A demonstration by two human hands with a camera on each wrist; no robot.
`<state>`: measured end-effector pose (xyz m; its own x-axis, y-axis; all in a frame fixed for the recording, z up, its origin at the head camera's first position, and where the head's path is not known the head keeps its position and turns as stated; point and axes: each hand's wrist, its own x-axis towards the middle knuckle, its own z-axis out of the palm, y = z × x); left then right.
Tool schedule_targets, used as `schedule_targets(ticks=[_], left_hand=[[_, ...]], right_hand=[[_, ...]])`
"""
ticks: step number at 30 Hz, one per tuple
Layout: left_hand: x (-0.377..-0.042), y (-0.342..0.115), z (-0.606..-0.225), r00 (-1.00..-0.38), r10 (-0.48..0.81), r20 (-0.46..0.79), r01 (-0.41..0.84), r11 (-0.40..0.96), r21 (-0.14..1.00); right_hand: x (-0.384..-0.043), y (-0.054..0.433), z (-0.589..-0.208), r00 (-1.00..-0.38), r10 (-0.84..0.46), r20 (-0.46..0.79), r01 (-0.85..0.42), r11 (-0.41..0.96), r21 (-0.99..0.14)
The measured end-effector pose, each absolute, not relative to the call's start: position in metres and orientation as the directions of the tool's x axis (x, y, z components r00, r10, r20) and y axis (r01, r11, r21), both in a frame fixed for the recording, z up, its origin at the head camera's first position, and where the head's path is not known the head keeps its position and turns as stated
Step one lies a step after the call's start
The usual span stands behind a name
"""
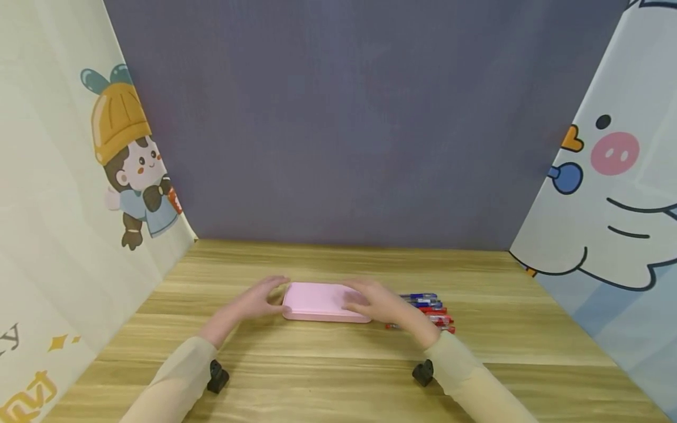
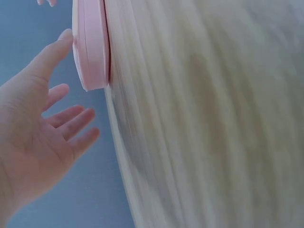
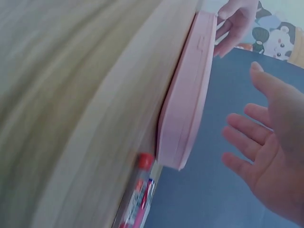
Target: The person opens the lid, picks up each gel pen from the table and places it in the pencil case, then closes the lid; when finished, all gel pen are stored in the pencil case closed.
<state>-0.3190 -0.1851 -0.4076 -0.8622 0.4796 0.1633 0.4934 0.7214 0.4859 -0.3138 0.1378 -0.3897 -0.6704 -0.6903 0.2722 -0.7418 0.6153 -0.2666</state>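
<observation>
A closed pink pencil case [image 1: 317, 299] lies flat on the wooden table, its long side facing me. At its left end is my left hand [image 1: 259, 299], fingers spread and thumb tip right at the case's edge. My right hand [image 1: 372, 301] hovers over the right end of the case with its fingers apart, and in the right wrist view a gap shows between the fingers [image 3: 247, 135] and the case [image 3: 185, 95]. Neither hand has its fingers curled round anything. Just right of the case, partly hidden by my right forearm, lie several blue pens [image 1: 425, 299] and red pens [image 1: 441, 320].
The wood-grain table [image 1: 317, 370] ends at a dark grey back panel [image 1: 338, 129]. Printed cartoon panels stand along the left side [image 1: 53, 176] and the right side [image 1: 624, 223]. Each wrist wears a small black camera, one by the left sleeve [image 1: 217, 377].
</observation>
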Motion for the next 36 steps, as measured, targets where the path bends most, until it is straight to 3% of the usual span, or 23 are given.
schedule_targets(ticks=[11, 16, 22, 28, 36], left_hand=[[-0.322, -0.178, -0.413, -0.813, 0.566, 0.138, 0.561, 0.695, 0.449], [-0.320, -0.175, -0.412, -0.844, 0.528, 0.096, 0.496, 0.699, 0.515], [-0.325, -0.176, -0.411, -0.852, 0.514, 0.098, 0.489, 0.716, 0.498], [-0.325, -0.182, -0.404, -0.818, 0.562, 0.119, 0.537, 0.673, 0.509], [-0.325, -0.182, -0.403, -0.858, 0.512, 0.043, 0.422, 0.654, 0.628]], right_hand=[[-0.318, 0.121, -0.400, -0.672, -0.723, 0.160, -0.736, 0.629, -0.251], [-0.317, 0.116, -0.401, -0.658, -0.741, 0.133, -0.749, 0.626, -0.215], [-0.316, 0.113, -0.400, -0.683, -0.725, 0.094, -0.724, 0.653, -0.223], [-0.318, 0.112, -0.396, -0.677, -0.727, 0.115, -0.728, 0.637, -0.254], [-0.319, 0.113, -0.393, -0.660, -0.730, 0.175, -0.744, 0.605, -0.284]])
